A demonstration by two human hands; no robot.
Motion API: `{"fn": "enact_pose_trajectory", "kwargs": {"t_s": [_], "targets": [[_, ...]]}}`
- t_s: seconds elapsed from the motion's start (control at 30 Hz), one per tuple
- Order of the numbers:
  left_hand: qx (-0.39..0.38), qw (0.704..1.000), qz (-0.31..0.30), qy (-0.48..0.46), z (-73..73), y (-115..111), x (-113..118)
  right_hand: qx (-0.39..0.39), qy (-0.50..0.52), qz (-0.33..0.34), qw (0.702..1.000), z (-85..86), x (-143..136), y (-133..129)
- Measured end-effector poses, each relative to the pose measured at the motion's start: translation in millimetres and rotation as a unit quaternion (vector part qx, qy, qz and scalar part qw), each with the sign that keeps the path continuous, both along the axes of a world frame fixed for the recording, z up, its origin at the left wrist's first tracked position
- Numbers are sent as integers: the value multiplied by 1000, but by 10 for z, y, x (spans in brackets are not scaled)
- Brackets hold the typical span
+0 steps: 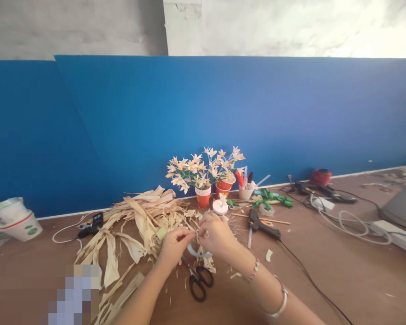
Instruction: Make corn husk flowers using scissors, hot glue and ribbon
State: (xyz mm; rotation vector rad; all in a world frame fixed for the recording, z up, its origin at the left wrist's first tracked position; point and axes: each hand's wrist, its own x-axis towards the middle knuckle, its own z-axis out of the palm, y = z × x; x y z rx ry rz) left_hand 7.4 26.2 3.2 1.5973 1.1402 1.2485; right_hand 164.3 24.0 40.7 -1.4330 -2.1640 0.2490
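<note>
Held left hand [176,243] and right hand [218,237] close together above the counter [325,275], left fingers pinched together and right fingers curled, tips partly hidden; could not tell about anything gripped between them. Counted one pale blue ring [199,254] partly behind the hands, one pair of black-handled scissors [195,285] just below, one pile of pale dry strips [145,212] to the left, two red cup stacks [203,200] bearing pale flowers [193,166] at the back, one glue gun [265,228] to the right, two bracelets [284,301] on the right arm.
</note>
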Motion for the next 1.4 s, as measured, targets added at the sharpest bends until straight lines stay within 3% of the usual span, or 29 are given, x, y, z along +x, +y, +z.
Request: {"fn": "enact_pose_trajectory", "kwargs": {"t_s": [0.23, 0.43, 0.57, 0.77, 1.03, 1.2, 1.4], "targets": [[32, 999, -20, 1, 7, 0, -18, -59, 44, 57, 996, 109, 79, -15], [15, 1000, -22, 0, 0, -14, -14, -86, 45, 69, 993, 199, 94, -55], [18, 1000, -18, 11, 24, -39, -3, -72, 34, 71, 994, 130, 73, -48], [6, 1000, -10, -4, 26, -37, 11, 1, -11, 22, 1000, 1, -17, -31], [-180, 979, -67, -73, -19, -42, 55, 54, -56, 22, 997, 16, 3, -10], [-186, 969, -49, -158, 23, -41, 64, 70, -62, 32, 995, 7, 8, -4], [-165, 977, -32, -133, 40, -28, 39, 67, -41, 48, 996, -3, 11, -3]]}}
